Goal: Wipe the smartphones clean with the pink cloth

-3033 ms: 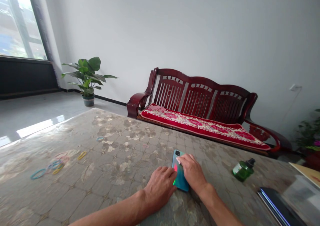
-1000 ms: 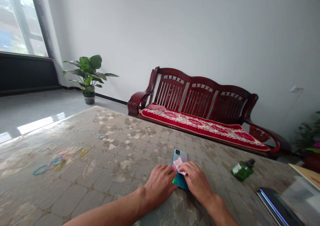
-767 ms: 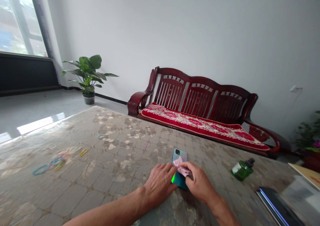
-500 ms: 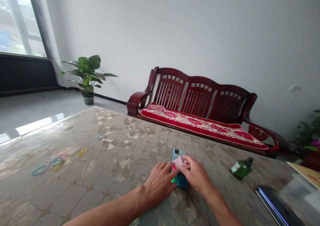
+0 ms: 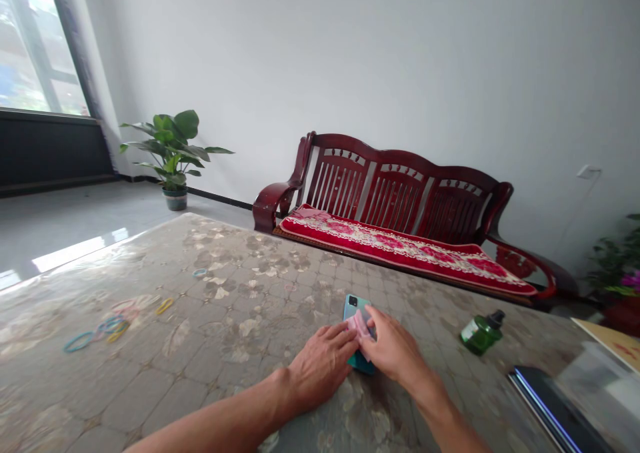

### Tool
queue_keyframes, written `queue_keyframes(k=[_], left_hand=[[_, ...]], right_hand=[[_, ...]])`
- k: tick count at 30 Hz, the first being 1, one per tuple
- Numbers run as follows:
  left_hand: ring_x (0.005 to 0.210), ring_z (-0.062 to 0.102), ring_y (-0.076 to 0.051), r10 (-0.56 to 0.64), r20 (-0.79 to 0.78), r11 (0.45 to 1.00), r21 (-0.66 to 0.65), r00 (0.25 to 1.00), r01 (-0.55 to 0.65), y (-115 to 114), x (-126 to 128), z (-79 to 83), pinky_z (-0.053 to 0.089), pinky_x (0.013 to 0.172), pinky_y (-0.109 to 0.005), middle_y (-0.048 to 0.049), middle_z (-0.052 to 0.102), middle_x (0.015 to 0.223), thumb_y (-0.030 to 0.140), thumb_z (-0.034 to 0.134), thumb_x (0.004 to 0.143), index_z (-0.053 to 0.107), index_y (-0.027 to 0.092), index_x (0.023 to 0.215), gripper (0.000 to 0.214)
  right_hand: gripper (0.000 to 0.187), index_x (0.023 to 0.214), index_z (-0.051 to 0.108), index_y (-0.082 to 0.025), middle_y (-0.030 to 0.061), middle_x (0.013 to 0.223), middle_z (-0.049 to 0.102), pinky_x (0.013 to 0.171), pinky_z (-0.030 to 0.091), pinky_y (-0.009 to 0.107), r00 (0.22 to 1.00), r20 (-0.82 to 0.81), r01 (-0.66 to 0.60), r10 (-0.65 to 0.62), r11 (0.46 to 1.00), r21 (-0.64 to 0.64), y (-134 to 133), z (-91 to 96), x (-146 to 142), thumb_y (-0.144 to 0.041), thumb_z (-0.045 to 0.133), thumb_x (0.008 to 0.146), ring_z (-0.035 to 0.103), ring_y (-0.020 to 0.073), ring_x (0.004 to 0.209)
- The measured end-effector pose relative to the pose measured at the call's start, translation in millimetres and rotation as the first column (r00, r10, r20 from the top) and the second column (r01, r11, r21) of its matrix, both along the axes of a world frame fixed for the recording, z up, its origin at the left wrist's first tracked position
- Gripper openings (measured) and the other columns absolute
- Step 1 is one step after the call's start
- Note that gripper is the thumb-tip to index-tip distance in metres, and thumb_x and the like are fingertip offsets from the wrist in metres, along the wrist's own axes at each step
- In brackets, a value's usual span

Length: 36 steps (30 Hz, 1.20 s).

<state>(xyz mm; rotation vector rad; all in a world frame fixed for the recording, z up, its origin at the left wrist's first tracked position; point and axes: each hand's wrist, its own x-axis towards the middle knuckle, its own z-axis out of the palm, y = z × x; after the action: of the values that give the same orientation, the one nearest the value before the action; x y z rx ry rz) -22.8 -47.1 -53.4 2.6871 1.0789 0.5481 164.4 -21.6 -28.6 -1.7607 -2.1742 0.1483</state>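
Note:
A blue-green phone [image 5: 363, 363] lies back side up on the patterned tablecloth, its camera block at the far end. My left hand [image 5: 323, 361] holds it along the left edge, with the fingers reaching over its middle and the thumb low at its side. A crumpled pink cloth [image 5: 360, 322] is pinched in my right hand [image 5: 395, 346] and pressed on the back of the phone. The two hands nearly meet over the phone and cover much of it. My right fingertips are partly hidden by the hand and cloth.
A green bottle [image 5: 481, 333] with a dark cap stands to the right. Dark flat devices [image 5: 555, 399] lie stacked beside a clear plastic box [image 5: 600, 379] at the lower right. Coloured rubber bands [image 5: 115, 326] lie at the left. A red wooden bench [image 5: 395, 186] stands beyond the table [image 5: 225, 306].
My right hand has shifted slightly toward me over the phone, and the pink cloth has changed shape under it. My left hand stays in nearly the same place.

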Motion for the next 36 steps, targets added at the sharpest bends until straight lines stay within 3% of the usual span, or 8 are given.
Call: queue_keyframes(k=[7, 15, 21, 27, 31, 36], left_hand=[[0.139, 0.037, -0.021, -0.005, 0.019, 1.0, 0.016, 1.0, 0.005, 1.4, 0.9, -2.6, 0.032, 0.113, -0.036, -0.0047, 0.05, 0.144, 0.022, 0.055, 0.093, 0.046, 0.025, 0.131, 0.04], [0.141, 0.033, -0.024, 0.014, 0.001, 0.999, 0.046, 1.0, -0.014, 1.9, 3.3, -5.6, 0.03, 0.114, -0.039, -0.006, 0.047, 0.146, 0.022, 0.054, 0.093, 0.042, 0.024, 0.134, 0.043], [0.138, 0.036, -0.024, 0.034, 0.012, 0.998, 0.045, 0.999, -0.035, -0.5, 3.3, -1.6, 0.031, 0.113, -0.039, -0.0052, 0.05, 0.14, 0.021, 0.056, 0.09, 0.047, 0.026, 0.127, 0.038], [0.133, 0.041, -0.022, 0.144, 0.113, 0.988, 0.031, 0.983, -0.148, -0.9, 2.2, -1.5, 0.031, 0.113, -0.037, -0.0065, 0.05, 0.14, 0.017, 0.054, 0.085, 0.046, 0.023, 0.127, 0.044], [0.143, 0.028, -0.024, 0.064, 0.1, 0.994, 0.077, 0.993, -0.072, 1.7, 3.2, -4.5, 0.023, 0.119, -0.04, -0.0067, 0.044, 0.148, 0.02, 0.055, 0.087, 0.043, 0.022, 0.133, 0.047], [0.141, 0.034, -0.025, 0.047, 0.031, 0.995, 0.086, 0.998, -0.049, 4.2, 3.8, -8.8, 0.023, 0.119, -0.042, -0.0079, 0.047, 0.146, 0.03, 0.054, 0.094, 0.045, 0.022, 0.133, 0.04]], right_hand=[[0.043, 0.123, 0.06, -0.02, 0.0105, 0.106, 0.069, 0.084, 0.046, 0.031, 0.983, 0.185, -0.039, 0.02, 0.994, 0.103, -3.8, -7.2, -8.2, -0.01, 0.047, 0.084, 0.063, 0.0247, 0.101], [0.034, 0.119, 0.063, -0.023, 0.0068, 0.099, 0.069, 0.083, 0.046, 0.03, 0.992, 0.113, -0.074, 0.053, 0.979, 0.19, -12.2, -9.5, -6.2, -0.016, 0.041, 0.095, 0.063, 0.0219, 0.096], [0.034, 0.121, 0.063, -0.025, 0.0056, 0.1, 0.069, 0.086, 0.045, 0.031, 0.988, 0.08, -0.144, 0.132, 0.976, 0.163, -19.6, -14.3, -6.9, -0.017, 0.043, 0.095, 0.061, 0.0213, 0.095], [0.036, 0.128, 0.06, -0.023, 0.0066, 0.107, 0.07, 0.089, 0.046, 0.034, 0.986, 0.062, -0.161, 0.154, 0.977, 0.139, -24.2, -14.3, -6.6, -0.022, 0.047, 0.095, 0.06, 0.0226, 0.098], [0.047, 0.133, 0.056, -0.022, 0.0074, 0.111, 0.07, 0.09, 0.047, 0.036, 0.992, 0.016, -0.13, 0.129, 0.988, 0.084, -31.5, -10.4, -4.3, -0.02, 0.055, 0.087, 0.06, 0.0242, 0.101], [0.055, 0.131, 0.057, -0.023, 0.0058, 0.122, 0.066, 0.098, 0.045, 0.033, 0.969, -0.105, -0.224, 0.225, 0.974, 0.019, -33.0, -1.8, 13.7, -0.01, 0.051, 0.078, 0.058, 0.0208, 0.111]])
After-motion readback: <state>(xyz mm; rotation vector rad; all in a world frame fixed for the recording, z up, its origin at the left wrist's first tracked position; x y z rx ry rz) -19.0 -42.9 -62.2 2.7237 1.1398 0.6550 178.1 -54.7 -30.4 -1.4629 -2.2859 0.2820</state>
